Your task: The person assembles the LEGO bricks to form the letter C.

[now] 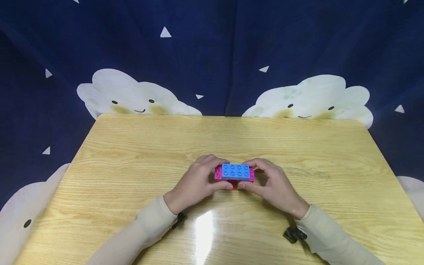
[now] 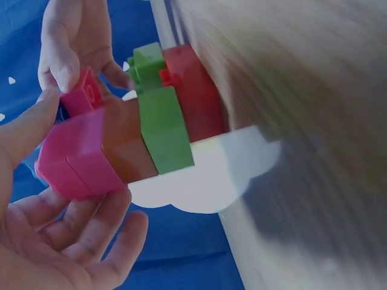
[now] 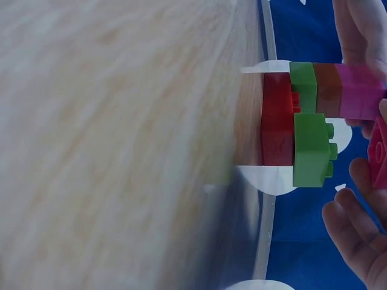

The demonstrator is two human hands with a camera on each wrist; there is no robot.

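A stack of toy building bricks stands on the table, held between both hands. Topmost is a blue eight-stud brick (image 1: 236, 171), spanning pink bricks that stick out at its two ends. Under the left pink brick (image 2: 72, 154) come a brown brick (image 2: 128, 142), a green brick (image 2: 166, 130) and a red base brick (image 2: 193, 93). A second green brick (image 3: 311, 150) sits on the base's right part, apart from the right pink brick (image 3: 378, 154). My left hand (image 1: 198, 176) and right hand (image 1: 275, 181) each grip the stack's top, thumbs in front, index fingers behind.
The wooden table (image 1: 132, 147) extends around the stack. Behind it hangs a dark blue cloth (image 1: 212, 55) with white clouds and triangles. Small black devices (image 1: 294, 234) are at both wrists, below the beige sleeves (image 1: 334, 235).
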